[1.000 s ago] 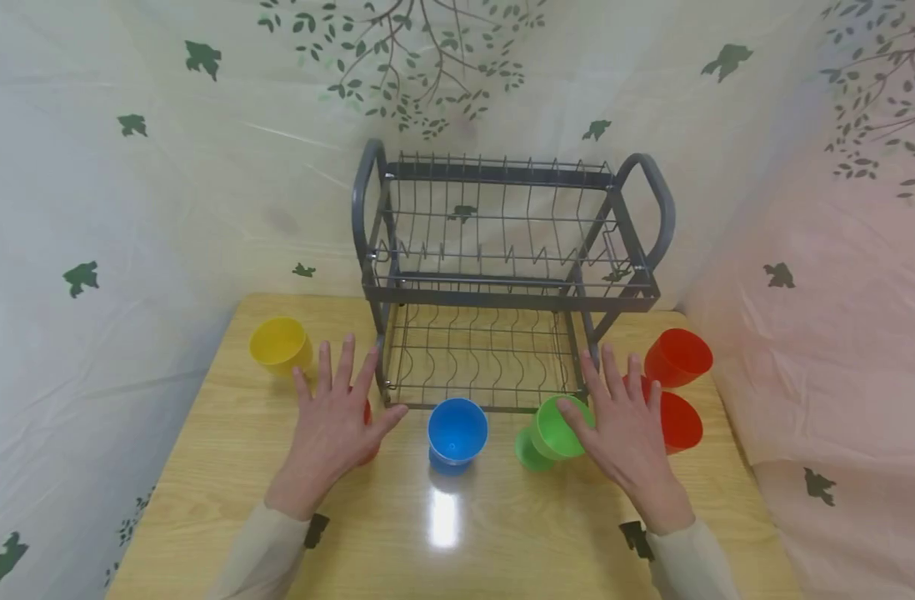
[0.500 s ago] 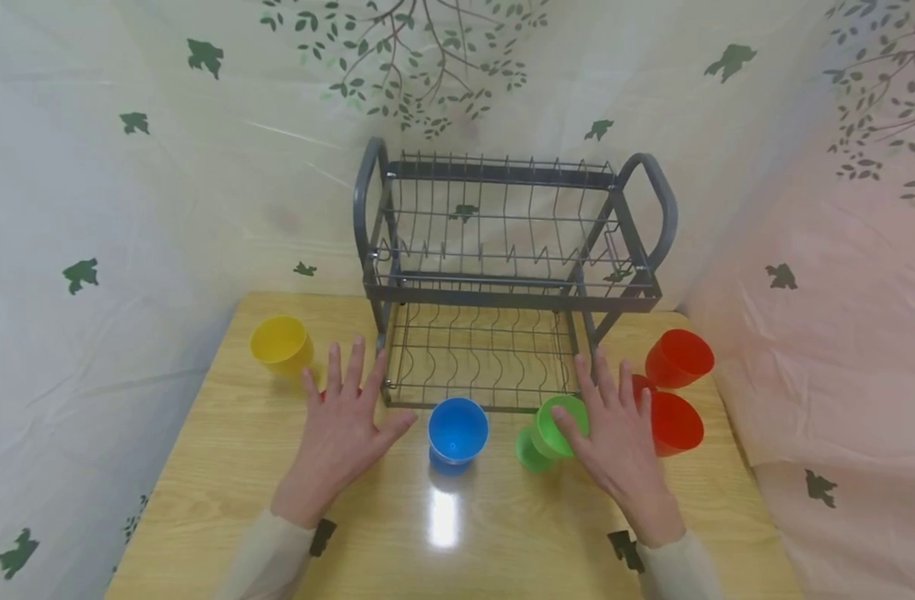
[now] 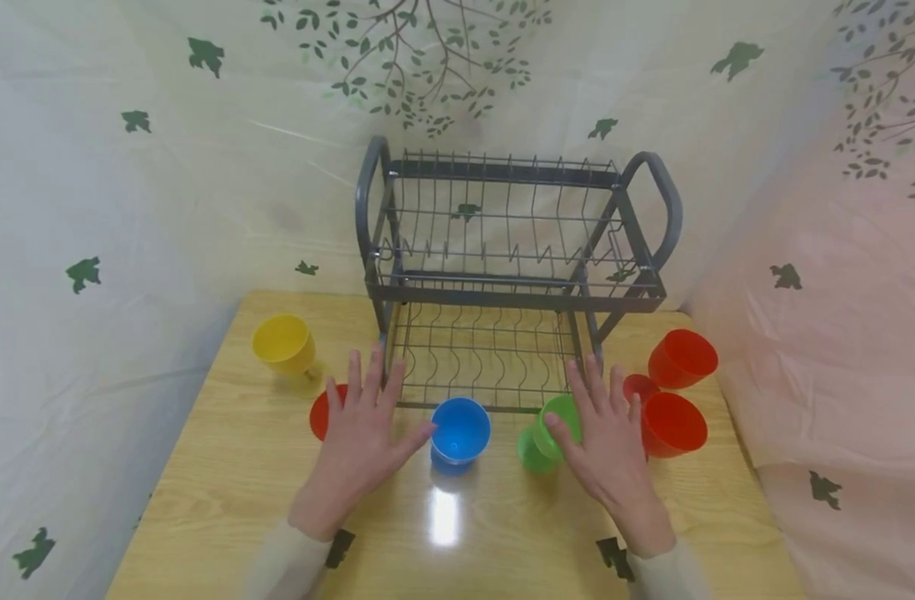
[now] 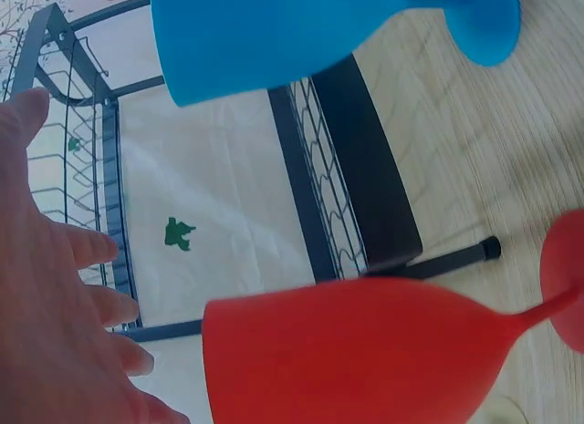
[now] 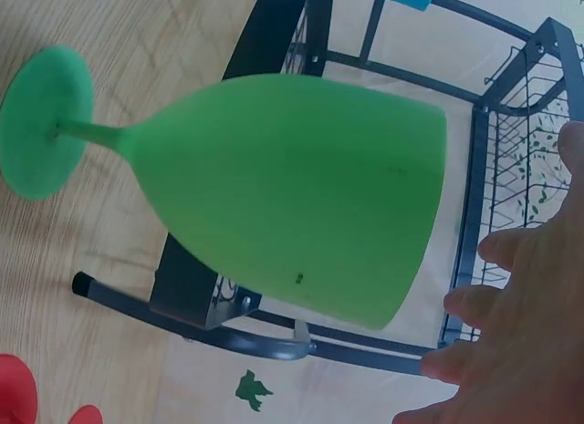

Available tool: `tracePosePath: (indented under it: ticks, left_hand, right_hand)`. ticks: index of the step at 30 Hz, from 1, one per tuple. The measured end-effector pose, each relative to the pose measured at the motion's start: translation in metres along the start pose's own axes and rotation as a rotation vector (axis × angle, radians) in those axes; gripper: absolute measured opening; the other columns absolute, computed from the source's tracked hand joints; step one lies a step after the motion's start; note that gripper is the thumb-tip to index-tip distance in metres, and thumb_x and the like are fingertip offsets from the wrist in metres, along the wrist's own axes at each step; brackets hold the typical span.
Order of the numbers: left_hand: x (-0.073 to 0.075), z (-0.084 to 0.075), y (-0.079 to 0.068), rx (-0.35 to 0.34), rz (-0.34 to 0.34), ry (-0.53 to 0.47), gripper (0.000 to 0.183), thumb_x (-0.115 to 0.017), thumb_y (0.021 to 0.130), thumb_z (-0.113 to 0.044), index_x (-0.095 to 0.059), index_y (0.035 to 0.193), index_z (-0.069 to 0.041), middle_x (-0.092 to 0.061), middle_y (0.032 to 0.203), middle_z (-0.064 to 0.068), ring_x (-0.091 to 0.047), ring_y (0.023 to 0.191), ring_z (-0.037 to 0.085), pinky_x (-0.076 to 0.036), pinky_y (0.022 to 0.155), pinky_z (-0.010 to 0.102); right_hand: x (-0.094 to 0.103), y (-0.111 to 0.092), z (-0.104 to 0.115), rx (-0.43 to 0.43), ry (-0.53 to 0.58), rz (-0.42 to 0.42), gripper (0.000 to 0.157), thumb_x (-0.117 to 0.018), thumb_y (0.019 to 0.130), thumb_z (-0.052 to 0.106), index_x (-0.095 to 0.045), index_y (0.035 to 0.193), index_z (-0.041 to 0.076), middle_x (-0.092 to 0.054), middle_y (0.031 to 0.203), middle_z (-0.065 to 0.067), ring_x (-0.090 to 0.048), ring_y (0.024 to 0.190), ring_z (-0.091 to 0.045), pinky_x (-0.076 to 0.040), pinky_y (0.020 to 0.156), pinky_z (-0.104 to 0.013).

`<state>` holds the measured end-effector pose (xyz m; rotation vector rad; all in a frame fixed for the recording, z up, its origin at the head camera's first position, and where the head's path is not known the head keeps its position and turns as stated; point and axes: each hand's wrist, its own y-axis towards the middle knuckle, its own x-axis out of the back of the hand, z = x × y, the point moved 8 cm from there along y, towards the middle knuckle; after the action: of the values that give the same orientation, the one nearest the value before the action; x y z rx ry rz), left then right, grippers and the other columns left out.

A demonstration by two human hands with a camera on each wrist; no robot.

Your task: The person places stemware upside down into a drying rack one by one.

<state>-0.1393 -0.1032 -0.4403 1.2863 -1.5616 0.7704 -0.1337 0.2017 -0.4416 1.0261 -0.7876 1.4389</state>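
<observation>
Fingers spread, my left hand (image 3: 360,450) hovers palm down, partly covering a red goblet (image 3: 322,412). Its thumb tip overlaps the rim of an upright blue goblet (image 3: 460,429) in the head view. In the left wrist view the red goblet (image 4: 347,351) and blue goblet (image 4: 265,41) stand just below that hand. My right hand (image 3: 611,454), also spread and holding nothing, hovers beside a green goblet (image 3: 543,446), hiding part of its cup. The right wrist view shows the green goblet (image 5: 283,187) upright on its stem and foot, apart from the fingers.
Behind the goblets stands a dark two-tier dish rack (image 3: 513,298) with wire shelves. A yellow goblet (image 3: 283,343) is at the back left of the wooden table (image 3: 442,575). Two red goblets, one farther back (image 3: 682,358) and one nearer (image 3: 675,425), stand at the right.
Both hands have shifted inward and slightly nearer the body, fingers still spread. More of the left red goblet now shows, while more of the green one is covered. The goblets stay in place.
</observation>
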Motion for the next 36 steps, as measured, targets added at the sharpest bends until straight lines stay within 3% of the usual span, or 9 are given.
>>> tracePosePath:
  ticks: [8,20,27,36]
  left_hand:
    - [-0.006,-0.019,0.003,-0.044,0.027,0.016,0.099,-0.062,0.089,-0.071,-0.030,0.165,-0.016,-0.007,0.174,0.012,0.002,0.158,0.044,-0.009,0.118,0.076]
    - [-0.024,-0.048,0.005,-0.211,0.057,0.022,0.098,-0.065,0.087,-0.072,-0.034,0.163,-0.019,-0.022,0.172,0.010,-0.012,0.158,0.040,-0.022,0.120,0.069]
    - [-0.038,-0.062,0.008,-0.294,0.138,0.058,0.096,-0.057,0.088,-0.079,-0.033,0.164,-0.026,-0.017,0.173,0.006,-0.013,0.158,0.039,-0.020,0.122,0.066]
    - [-0.040,-0.079,0.012,-0.438,0.181,0.138,0.080,-0.052,0.094,-0.075,-0.040,0.161,-0.033,-0.023,0.171,0.008,-0.021,0.156,0.040,-0.023,0.121,0.064]
  right_hand:
    - [-0.006,-0.003,0.009,0.033,0.005,-0.012,0.079,-0.048,0.104,0.055,-0.019,0.167,0.017,0.003,0.174,-0.005,0.007,0.157,-0.045,-0.006,0.116,-0.079]
    - [-0.013,-0.005,0.015,0.066,-0.023,-0.043,0.080,-0.051,0.101,0.054,-0.021,0.167,0.020,-0.012,0.173,-0.013,-0.005,0.155,-0.051,-0.013,0.113,-0.081]
    - [-0.016,-0.007,0.016,0.079,-0.039,-0.043,0.080,-0.049,0.101,0.057,-0.024,0.166,0.017,-0.011,0.173,-0.011,-0.008,0.154,-0.052,-0.014,0.113,-0.081]
    - [-0.017,-0.008,0.015,0.078,-0.038,-0.041,0.080,-0.048,0.101,0.059,-0.024,0.166,0.020,-0.009,0.174,-0.009,-0.008,0.155,-0.052,-0.014,0.114,-0.081]
